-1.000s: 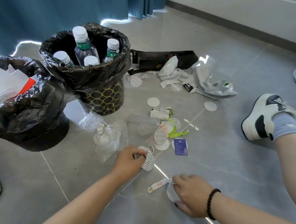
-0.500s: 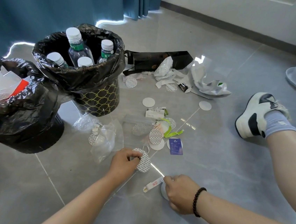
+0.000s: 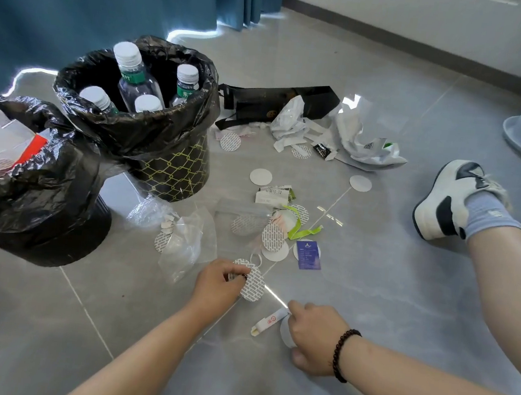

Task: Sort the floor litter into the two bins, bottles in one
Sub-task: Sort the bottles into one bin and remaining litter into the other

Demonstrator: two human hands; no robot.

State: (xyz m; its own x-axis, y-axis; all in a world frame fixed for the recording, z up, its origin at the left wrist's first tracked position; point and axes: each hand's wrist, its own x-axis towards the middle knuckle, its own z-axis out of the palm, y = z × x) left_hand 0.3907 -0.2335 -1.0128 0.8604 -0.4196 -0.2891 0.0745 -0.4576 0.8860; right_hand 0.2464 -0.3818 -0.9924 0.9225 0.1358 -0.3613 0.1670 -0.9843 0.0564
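Both hands are low over the grey floor [image 3: 371,289], and each has a grip on something: the left hand [image 3: 219,284] pinches printed round seals [image 3: 253,283] between thumb and fingertips, while the right hand [image 3: 314,335] (it wears a dark bead bracelet [image 3: 341,354]) curls its fingers on a white disc [image 3: 284,332], just beside a small white tube [image 3: 268,322]. More litter lies beyond the hands: clear plastic bags [image 3: 185,247], a blue card [image 3: 308,254] and crumpled paper [image 3: 292,123]. At the left stand two bins with black liners; the patterned bin [image 3: 175,169] holds capped bottles [image 3: 133,77], and the nearer bin [image 3: 42,213] holds paper and plastic.
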